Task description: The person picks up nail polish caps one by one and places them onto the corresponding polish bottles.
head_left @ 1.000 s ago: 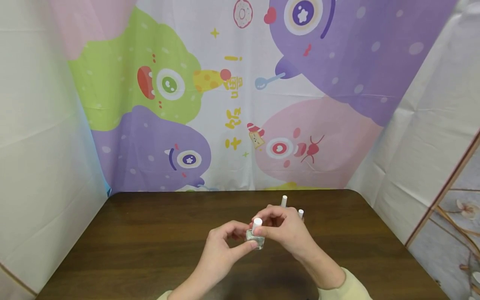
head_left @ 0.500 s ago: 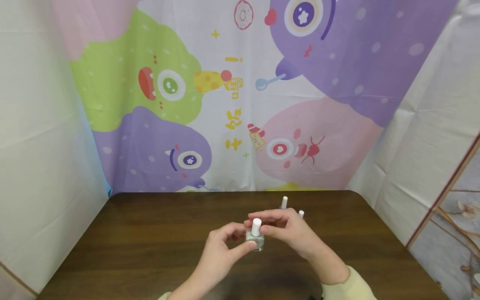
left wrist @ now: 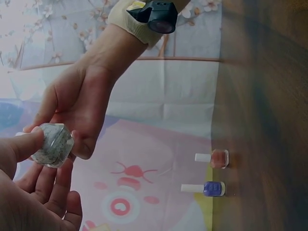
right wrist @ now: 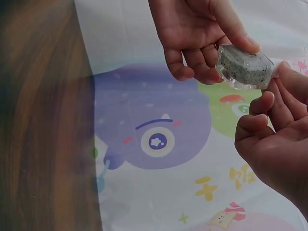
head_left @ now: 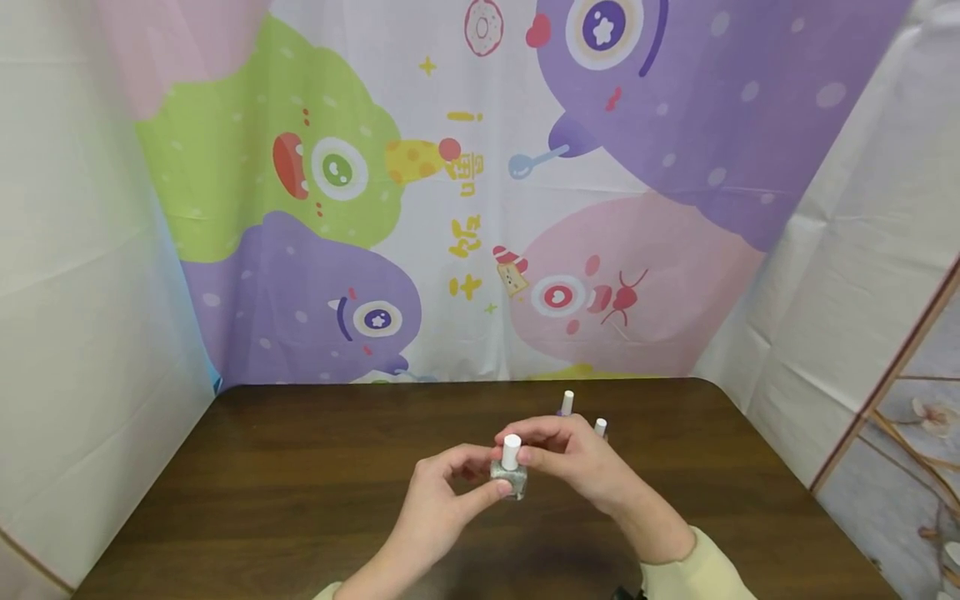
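A small glass nail polish bottle (head_left: 509, 480) with pale, dark-speckled polish is held above the table. My left hand (head_left: 444, 497) grips its glass body, thumb on the near side. My right hand (head_left: 588, 462) pinches the white cap (head_left: 512, 452) between thumb and fingers. From the right wrist view, the speckled bottle (right wrist: 246, 67) lies between the left hand (right wrist: 192, 33) above and the right hand (right wrist: 284, 149) below. The cap is mostly covered by the right fingers there. In the left wrist view, the left thumb (left wrist: 24, 144) presses the glass.
Two more nail polish bottles stand on the dark wooden table (head_left: 315, 467) behind my right hand: a purple one (left wrist: 214, 188) and an orange-brown one (left wrist: 220, 159), both white-capped. A cartoon-printed curtain (head_left: 465, 333) hangs at the table's back edge, with white cloth on both sides.
The right fingers were round the cap, straightened and loosened half a second ago, and now close on it again. The left hand keeps its grip on the bottle, almost still.
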`<move>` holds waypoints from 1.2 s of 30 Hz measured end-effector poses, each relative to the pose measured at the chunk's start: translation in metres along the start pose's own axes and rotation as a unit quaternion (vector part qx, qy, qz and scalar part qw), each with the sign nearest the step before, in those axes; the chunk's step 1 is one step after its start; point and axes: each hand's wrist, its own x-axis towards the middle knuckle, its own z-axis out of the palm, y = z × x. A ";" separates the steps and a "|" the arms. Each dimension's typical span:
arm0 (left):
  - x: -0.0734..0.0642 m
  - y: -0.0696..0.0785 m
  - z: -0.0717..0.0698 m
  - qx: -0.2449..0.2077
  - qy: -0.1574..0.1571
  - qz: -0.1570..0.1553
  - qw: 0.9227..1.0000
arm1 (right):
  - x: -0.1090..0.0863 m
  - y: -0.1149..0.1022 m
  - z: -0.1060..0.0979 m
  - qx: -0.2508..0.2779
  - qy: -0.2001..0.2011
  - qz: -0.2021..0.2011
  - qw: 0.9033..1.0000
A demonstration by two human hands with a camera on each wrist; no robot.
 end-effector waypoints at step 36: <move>0.001 -0.002 -0.001 -0.013 0.020 -0.009 1.000 | 0.000 -0.003 0.009 -0.047 0.089 0.012 0.995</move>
